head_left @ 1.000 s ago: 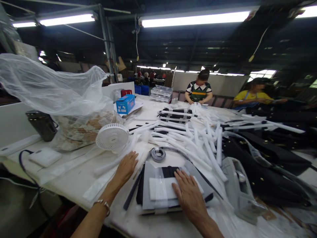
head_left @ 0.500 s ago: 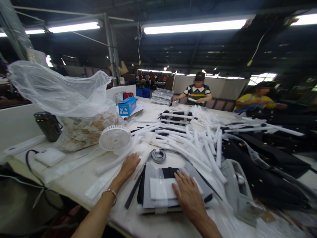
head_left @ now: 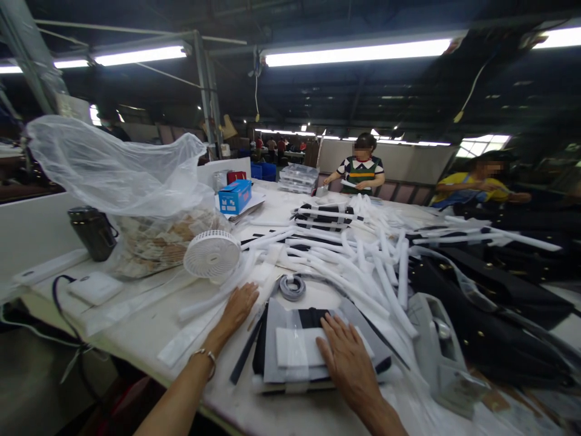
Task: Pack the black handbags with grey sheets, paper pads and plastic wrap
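My right hand [head_left: 348, 358] lies flat, fingers spread, on a folded dark garment wrapped in grey and white paper [head_left: 295, 348] at the near edge of the white table [head_left: 145, 330]. My left hand [head_left: 238, 306] rests flat on the table just left of that bundle, fingers stretched toward a small white fan [head_left: 211, 255] and white foam strips [head_left: 345, 266]. A bracelet sits on my left wrist. Neither hand holds anything.
A large clear plastic bag [head_left: 127, 181] of tags stands at the left, with a dark cup [head_left: 93, 233] and a white charger [head_left: 94, 286]. A tape dispenser [head_left: 440, 345] and dark garments [head_left: 494, 303] lie to the right. A blue box [head_left: 235, 196] sits further back. Two people work across the table.
My left hand has edged slightly right, toward the bundle. The view has shifted a little; my right hand stays pressed on the bundle.
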Tool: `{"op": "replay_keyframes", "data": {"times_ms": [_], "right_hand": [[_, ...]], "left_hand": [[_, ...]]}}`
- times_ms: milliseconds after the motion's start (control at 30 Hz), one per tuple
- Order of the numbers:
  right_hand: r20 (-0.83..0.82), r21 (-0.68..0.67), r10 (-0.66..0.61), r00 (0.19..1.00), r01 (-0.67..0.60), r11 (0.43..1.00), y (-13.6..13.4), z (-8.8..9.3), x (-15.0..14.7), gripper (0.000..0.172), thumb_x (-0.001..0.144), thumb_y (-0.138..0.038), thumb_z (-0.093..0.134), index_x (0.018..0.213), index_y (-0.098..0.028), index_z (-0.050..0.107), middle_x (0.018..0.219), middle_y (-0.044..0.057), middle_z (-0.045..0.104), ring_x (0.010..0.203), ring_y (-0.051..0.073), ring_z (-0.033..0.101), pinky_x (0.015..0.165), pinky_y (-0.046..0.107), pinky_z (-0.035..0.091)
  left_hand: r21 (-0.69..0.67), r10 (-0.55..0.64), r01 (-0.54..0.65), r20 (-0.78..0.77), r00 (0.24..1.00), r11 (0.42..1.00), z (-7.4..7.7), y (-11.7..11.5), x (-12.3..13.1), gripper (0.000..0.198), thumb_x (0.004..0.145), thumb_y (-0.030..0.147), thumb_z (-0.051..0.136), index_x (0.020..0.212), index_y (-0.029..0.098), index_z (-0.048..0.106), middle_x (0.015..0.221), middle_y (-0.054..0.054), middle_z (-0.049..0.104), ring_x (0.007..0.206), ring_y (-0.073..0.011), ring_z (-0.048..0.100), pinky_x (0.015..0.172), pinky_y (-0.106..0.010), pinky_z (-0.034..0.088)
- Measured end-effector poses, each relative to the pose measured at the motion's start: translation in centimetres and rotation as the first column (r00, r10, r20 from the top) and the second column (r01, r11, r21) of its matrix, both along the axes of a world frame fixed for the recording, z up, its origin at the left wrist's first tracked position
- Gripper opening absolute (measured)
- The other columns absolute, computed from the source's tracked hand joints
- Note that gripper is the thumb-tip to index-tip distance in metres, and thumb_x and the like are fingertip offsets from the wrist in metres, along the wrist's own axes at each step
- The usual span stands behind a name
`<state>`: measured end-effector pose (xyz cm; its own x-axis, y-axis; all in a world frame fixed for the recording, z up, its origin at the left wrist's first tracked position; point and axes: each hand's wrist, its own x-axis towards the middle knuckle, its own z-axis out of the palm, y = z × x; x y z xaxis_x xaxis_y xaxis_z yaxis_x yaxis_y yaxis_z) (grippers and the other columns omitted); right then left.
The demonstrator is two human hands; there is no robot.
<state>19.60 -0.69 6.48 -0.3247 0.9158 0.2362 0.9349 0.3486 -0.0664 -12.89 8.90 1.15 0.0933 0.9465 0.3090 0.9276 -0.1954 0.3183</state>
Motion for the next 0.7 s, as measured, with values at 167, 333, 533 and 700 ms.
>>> {"op": "replay_keyframes", "data": {"times_ms": [167, 333, 533, 700], "right_hand": [[0.005, -0.018, -0.002, 1.0, 0.002, 1.0, 0.0, 0.3, -0.1, 0.049, 0.101, -0.042, 0.036, 0.14, -0.017, 0.053, 0.148, 0.006, 0.047, 0.139, 0.03, 0.041, 0.113, 0.052, 0.033], [0.008, 0.001, -0.006, 1.0, 0.006, 1.0, 0.1, -0.1, 0.0, 0.049, 0.101, -0.043, 0.036, 0.14, -0.019, 0.053, 0.147, 0.006, 0.049, 0.138, 0.029, 0.043, 0.113, 0.051, 0.034], [-0.003, 0.028, -0.009, 1.0, 0.009, 1.0, 0.0, -0.3, 0.1, 0.049, 0.101, -0.044, 0.036, 0.139, -0.019, 0.054, 0.146, 0.006, 0.051, 0.137, 0.029, 0.044, 0.113, 0.05, 0.034], [-0.005, -0.011, -0.008, 1.0, 0.008, 1.0, -0.2, 0.5, -0.1, 0.049, 0.102, -0.042, 0.036, 0.14, -0.017, 0.053, 0.147, 0.006, 0.049, 0.138, 0.03, 0.043, 0.113, 0.052, 0.033]], "left_hand": [[0.023, -0.015, 0.015, 0.013, 1.0, 1.0, 1.6, 1.0, -0.1, 0.053, 0.103, 0.039, 0.017, 0.138, 0.019, 0.05, 0.144, -0.009, 0.054, 0.136, -0.0181, 0.046, 0.111, -0.039, 0.04], [0.015, -0.052, 0.053, -0.03, 0.998, 0.999, 0.7, 1.6, 1.2, 0.045, 0.099, 0.037, 0.034, 0.138, 0.023, 0.05, 0.148, -0.01, 0.048, 0.141, -0.0266, 0.038, 0.114, -0.054, 0.031], [-0.021, -0.056, 0.055, -0.036, 0.998, 0.998, 0.2, 2.2, 0.8, 0.041, 0.097, 0.033, 0.036, 0.132, 0.023, 0.056, 0.143, -0.01, 0.055, 0.136, -0.0257, 0.046, 0.112, -0.052, 0.036], [-0.015, -0.027, 0.027, 0.013, 1.0, 1.0, 2.2, 2.0, 0.7, 0.054, 0.102, 0.036, 0.017, 0.139, 0.013, 0.049, 0.145, -0.015, 0.051, 0.138, -0.0251, 0.043, 0.111, -0.047, 0.04]]}}
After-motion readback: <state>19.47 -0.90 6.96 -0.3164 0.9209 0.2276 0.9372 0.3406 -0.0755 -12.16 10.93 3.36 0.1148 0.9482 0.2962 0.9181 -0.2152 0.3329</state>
